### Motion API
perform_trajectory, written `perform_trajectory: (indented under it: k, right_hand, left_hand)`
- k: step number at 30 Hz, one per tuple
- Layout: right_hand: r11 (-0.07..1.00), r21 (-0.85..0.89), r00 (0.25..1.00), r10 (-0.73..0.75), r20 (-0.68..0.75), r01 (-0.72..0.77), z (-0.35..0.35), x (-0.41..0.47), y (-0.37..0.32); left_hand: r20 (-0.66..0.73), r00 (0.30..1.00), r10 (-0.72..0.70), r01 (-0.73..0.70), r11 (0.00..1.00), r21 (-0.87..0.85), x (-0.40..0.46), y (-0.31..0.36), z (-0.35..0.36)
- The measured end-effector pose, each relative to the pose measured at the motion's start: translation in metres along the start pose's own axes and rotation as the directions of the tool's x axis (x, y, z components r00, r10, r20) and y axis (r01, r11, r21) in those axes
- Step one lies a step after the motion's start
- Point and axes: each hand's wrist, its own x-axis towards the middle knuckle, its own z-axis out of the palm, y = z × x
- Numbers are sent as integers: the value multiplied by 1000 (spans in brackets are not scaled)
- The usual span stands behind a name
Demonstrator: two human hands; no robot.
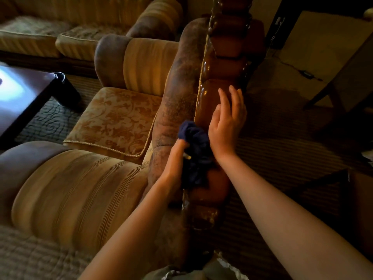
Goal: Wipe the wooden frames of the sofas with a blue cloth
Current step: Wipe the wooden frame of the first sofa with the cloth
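Observation:
A glossy carved wooden frame [210, 102] runs along the top of the sofa's back, from near me toward the far wall. My left hand [176, 156] grips a bunched dark blue cloth [196, 150] and holds it against the frame; the cloth hides most of the fingers. My right hand [227, 126] lies flat on the frame just beyond the cloth, fingers straight and spread, pointing away from me.
The sofa's gold patterned seat cushion [115, 120] and striped armrests [80, 190] lie to the left. A dark coffee table [30, 93] stands at far left, another sofa [60, 33] behind it. A wooden chair [343, 87] and a cable on the floor are to the right.

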Motion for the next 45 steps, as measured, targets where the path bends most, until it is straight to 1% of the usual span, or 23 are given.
perform_trajectory:
  k: [2,4,6,7,8,12,15,17,19,20,23,25,29,32,35,38,41,43,45]
  right_hand:
    - [999,43,1000,6,8,-7,-1,0,1]
    - [995,98,999,29,19,-31,-2,1,3]
    - [990,133,999,39,17,-41,-3,1,3]
    - [990,139,999,38,14,-39,-3,1,3]
    - [989,141,999,37,10,-38,-3,1,4]
    - [987,156,999,43,8,-44,-1,1,4]
    - [988,149,999,38,4,-39,0,1,5]
    - [988,149,999,42,2,-42,1,2,5]
    - [987,152,999,43,-1,-43,0,1,5]
    - [987,155,999,45,-1,-44,0,1,4]
    - [986,159,999,51,10,-52,-1,2,3]
    - [984,165,998,59,22,-62,-1,2,3]
    - [982,174,997,66,34,-71,-2,2,3]
    - [983,172,998,54,36,-59,-2,2,4]
    - [982,178,997,58,51,-66,-3,2,2]
    - [982,175,997,56,50,-64,-5,2,1]
    - [984,166,996,58,64,-68,-6,3,0]
    - [985,160,994,57,96,-71,-9,2,-1]
    - [985,151,986,63,156,-87,-18,5,-3]
  left_hand:
    - [-23,995,98,-97,994,54,13,21,18]
    - [-64,976,210,-197,966,165,30,40,34]
    - [-125,954,274,-233,934,271,49,44,39]
    - [-159,943,293,-237,925,296,55,43,37]
    - [-172,941,292,-233,926,297,60,40,33]
    - [-143,966,216,-169,944,284,63,21,13]
    - [-137,973,184,-152,965,216,55,16,10]
    - [-107,981,160,-143,977,156,49,12,7]
    - [-71,988,136,-125,982,142,47,4,-3]
    - [-61,992,108,-100,987,122,45,-1,-8]
    - [-105,994,11,-2,996,85,34,-9,-12]
    - [-130,991,36,-30,998,51,31,-8,-12]
    - [-137,986,99,-88,993,78,24,9,8]
    - [-180,972,149,-98,959,265,33,27,30]
    - [-212,951,223,-136,922,362,47,33,32]
    - [-194,952,237,-149,912,383,48,28,20]
    - [-129,958,255,-194,911,363,39,18,12]
    - [-97,963,250,-205,921,331,29,12,10]
    - [-106,967,234,-193,934,301,16,4,6]
